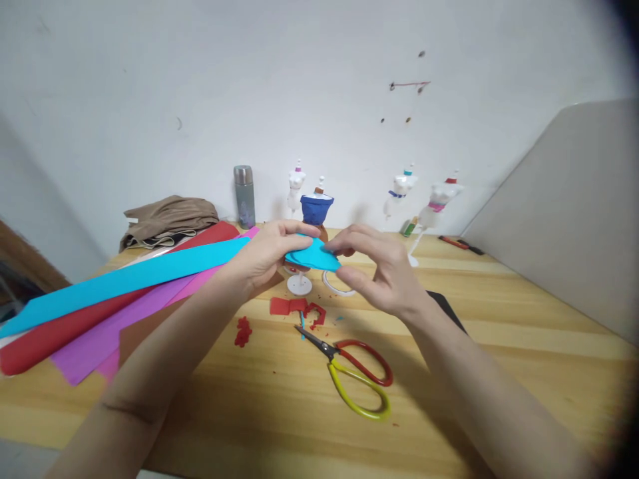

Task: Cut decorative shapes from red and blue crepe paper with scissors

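Note:
Layers of turquoise paper [315,255], cut with a rounded edge, are pinched between the thumb and fingers of my left hand [272,249]. On the right, my right hand [377,266] has its thumb and fingertips on the other end of the same paper. Behind the paper stands a small mannequin in a blue top [316,209], its lower part hidden. Scissors [327,350] with one red and one yellow handle lie on the table below my hands. Red paper scraps [289,306] and a small pile of red cut pieces [243,331] lie near the blades.
Long coloured paper strips [134,279] cover the left side of the wooden table [239,412]. Brown folded cloth [172,216] and a flask [244,197] stand by the wall. White mannequins [442,199] are at the back, with a cutter [460,245] further right.

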`<state>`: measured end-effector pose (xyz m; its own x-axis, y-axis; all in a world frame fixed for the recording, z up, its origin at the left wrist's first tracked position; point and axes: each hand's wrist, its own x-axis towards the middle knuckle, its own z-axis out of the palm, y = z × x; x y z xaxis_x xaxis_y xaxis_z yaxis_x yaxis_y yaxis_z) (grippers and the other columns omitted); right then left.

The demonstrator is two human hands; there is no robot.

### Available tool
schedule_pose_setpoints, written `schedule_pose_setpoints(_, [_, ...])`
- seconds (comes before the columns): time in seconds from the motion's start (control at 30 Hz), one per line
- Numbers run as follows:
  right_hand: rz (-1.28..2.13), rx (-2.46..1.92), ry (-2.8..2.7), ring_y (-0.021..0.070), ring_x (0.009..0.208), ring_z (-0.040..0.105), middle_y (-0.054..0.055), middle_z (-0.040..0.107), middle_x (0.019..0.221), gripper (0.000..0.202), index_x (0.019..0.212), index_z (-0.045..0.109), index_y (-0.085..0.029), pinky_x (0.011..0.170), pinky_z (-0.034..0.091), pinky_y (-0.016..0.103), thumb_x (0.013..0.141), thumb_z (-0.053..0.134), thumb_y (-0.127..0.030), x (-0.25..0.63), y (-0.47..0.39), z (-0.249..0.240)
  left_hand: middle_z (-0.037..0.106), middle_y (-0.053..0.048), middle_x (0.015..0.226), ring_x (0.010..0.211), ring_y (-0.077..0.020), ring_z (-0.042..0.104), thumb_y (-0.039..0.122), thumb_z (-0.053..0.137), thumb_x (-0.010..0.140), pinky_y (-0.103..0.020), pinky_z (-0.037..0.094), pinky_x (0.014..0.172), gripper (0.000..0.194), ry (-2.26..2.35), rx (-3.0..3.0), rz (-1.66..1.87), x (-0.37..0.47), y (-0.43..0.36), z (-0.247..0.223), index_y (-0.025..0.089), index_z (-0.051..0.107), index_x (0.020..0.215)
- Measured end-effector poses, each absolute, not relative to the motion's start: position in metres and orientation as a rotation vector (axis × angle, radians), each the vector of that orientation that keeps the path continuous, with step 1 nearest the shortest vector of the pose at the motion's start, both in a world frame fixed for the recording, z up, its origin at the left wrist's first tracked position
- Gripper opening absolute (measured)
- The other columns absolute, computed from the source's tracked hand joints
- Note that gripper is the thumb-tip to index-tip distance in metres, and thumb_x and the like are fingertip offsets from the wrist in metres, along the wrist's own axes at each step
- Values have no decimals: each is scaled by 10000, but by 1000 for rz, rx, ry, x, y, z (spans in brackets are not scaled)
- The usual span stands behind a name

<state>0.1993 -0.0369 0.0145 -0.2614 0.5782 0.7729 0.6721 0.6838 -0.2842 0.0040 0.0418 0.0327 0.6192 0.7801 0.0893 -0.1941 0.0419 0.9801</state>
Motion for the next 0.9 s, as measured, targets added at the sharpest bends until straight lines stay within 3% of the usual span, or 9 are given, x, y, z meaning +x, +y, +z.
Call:
schedule_pose_setpoints(0.1, [-119,-900,-1940,253,834,684,80,735,933,273,1003,729,-261,752,560,416,992,611,-507,202,-37,17,732,-38,813,643,-99,653,120,748,797,-217,510,621,107,573,1348,849,5,42,33,130,762,903])
schedule_pose_setpoints(0.37, [-267,-907,-2019,279,993,723,111,734,1090,163,1079,729,-250,836,605,442,954,699,-351,194,-34,8,707,-38,750,616,-105,622,243,701,922,-222,497,612,147,540,1376,791,4,40,36,125,787,915])
schedule_pose_setpoints(0.57, [-214,-889,-2036,296,1057,730,128,736,1173,246,1139,718,-244,882,612,465,962,707,-415,196,-33,7,678,-24,693,577,-113,606,317,702,935,-233,498,592,197,539,1401,807,5,40,34,139,780,898])
schedule_pose_setpoints(0.67, [-259,-913,-2045,321,1126,723,144,733,1243,234,1139,736,-245,924,606,497,929,730,-347,195,-30,4,693,-29,717,601,-100,612,299,712,930,-212,492,607,194,530,1396,871,6,40,33,138,777,843])
schedule_pose_setpoints(0.73, [-239,-923,-1980,309,1076,733,129,756,1181,159,1062,757,-248,895,606,478,913,702,-262,193,-29,3,715,-40,730,615,-108,636,334,710,943,-211,496,610,234,549,1391,870,6,41,34,134,765,835])
schedule_pose_setpoints(0.8, [-129,-980,-1828,268,895,733,90,774,986,92,931,759,-251,784,598,425,899,678,-222,191,-29,4,705,-49,662,540,-115,616,461,694,959,-216,458,540,368,616,1433,812,4,42,37,130,731,802])
schedule_pose_setpoints(0.9, [216,-1106,-1552,197,611,618,22,688,690,96,752,711,-247,586,524,351,838,735,-283,190,-30,9,592,-25,491,382,-84,455,688,636,932,-218,323,433,593,722,1576,759,0,44,43,138,668,711])
